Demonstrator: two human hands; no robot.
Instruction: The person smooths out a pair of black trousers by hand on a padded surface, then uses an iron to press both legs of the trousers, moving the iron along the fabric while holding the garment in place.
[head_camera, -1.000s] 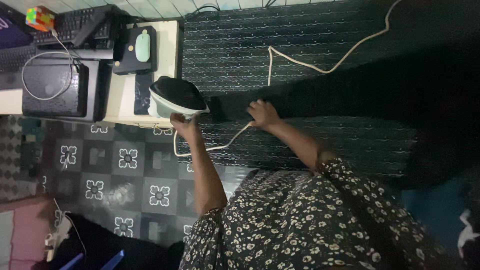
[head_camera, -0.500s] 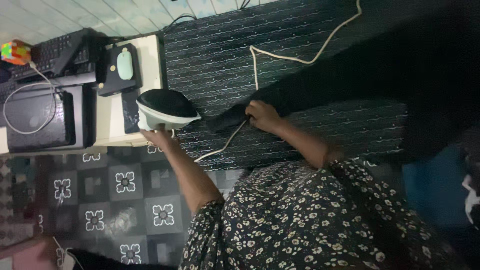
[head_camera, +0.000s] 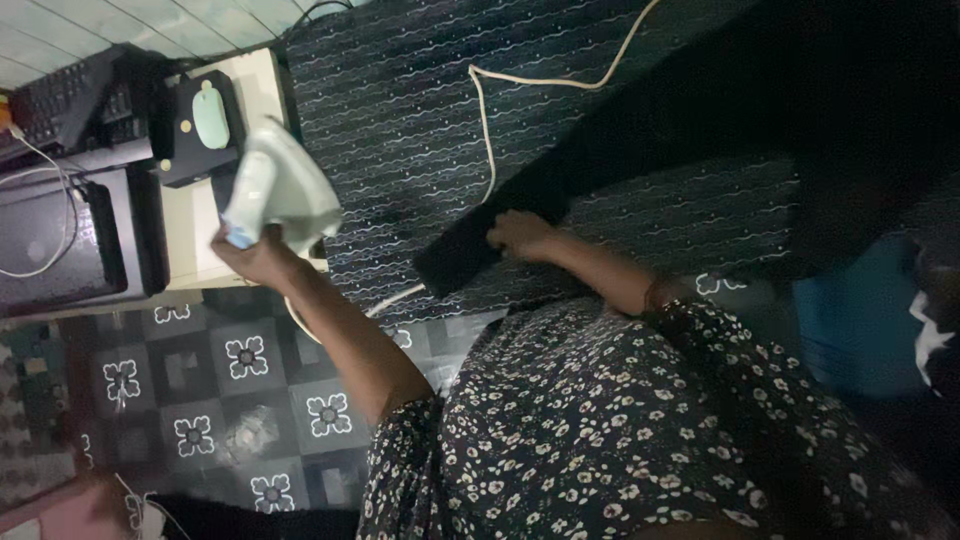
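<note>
My left hand (head_camera: 255, 255) grips a pale green and white clothes iron (head_camera: 278, 190) by its handle and holds it tilted up over the edge of a small cream table (head_camera: 200, 262). The iron's cream cord (head_camera: 482, 120) runs across a dark cloth with a wavy pattern (head_camera: 400, 100). My right hand (head_camera: 520, 235) rests flat on the end of a black garment (head_camera: 620, 160) spread on that cloth. The garment is too dark for detail.
On the cream table sit a black box with a pale green mouse (head_camera: 210, 115) on it, a black keyboard (head_camera: 60, 95) and a black flat device (head_camera: 50, 240) with a white cable. Dark flower-patterned floor tiles (head_camera: 250, 360) lie lower left. Something blue (head_camera: 850, 320) is at the right.
The iron has gone from sitting with its dark soleplate showing to being lifted and tipped leftward in my left hand. My right hand stays on the black garment. The view has drifted.
</note>
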